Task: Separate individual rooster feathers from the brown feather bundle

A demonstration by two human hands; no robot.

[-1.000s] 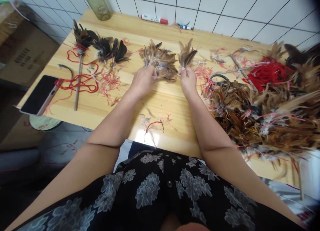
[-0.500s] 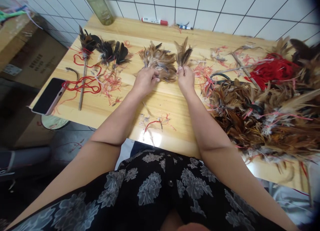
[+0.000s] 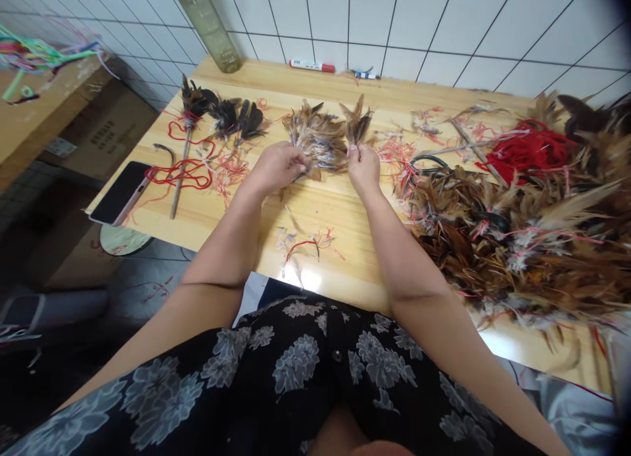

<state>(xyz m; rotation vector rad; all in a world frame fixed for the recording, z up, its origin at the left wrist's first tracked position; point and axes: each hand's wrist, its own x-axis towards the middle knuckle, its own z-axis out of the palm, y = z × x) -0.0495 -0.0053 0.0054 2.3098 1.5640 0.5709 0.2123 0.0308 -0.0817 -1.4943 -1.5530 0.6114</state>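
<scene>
My right hand (image 3: 363,168) pinches the base of a small bunch of brown feathers (image 3: 358,122), which fans upward from the fingertips. To its left, a loose pile of brown and grey feathers (image 3: 318,135) lies on the table. My left hand (image 3: 280,167) is at the near left edge of that pile, its fingers closed in a pinch on what looks like a feather, mostly hidden by the fingers. Dark feather bunches (image 3: 224,117) lie farther left, beside a stick (image 3: 181,173) with feathers tied at its top and red cord (image 3: 197,173) around it.
A large heap of brown feathers (image 3: 513,246) covers the right side, with a red string tangle (image 3: 532,147) behind it. Scissors (image 3: 428,159) lie by thread scraps. A phone (image 3: 121,192), a bottle (image 3: 210,29) and a red-capped marker (image 3: 312,66) are also on the wooden table (image 3: 340,246).
My view has tilted up and shifted left a little. My left hand has drawn slightly left, toward the pile's edge. My right hand still grips its feather bunch.
</scene>
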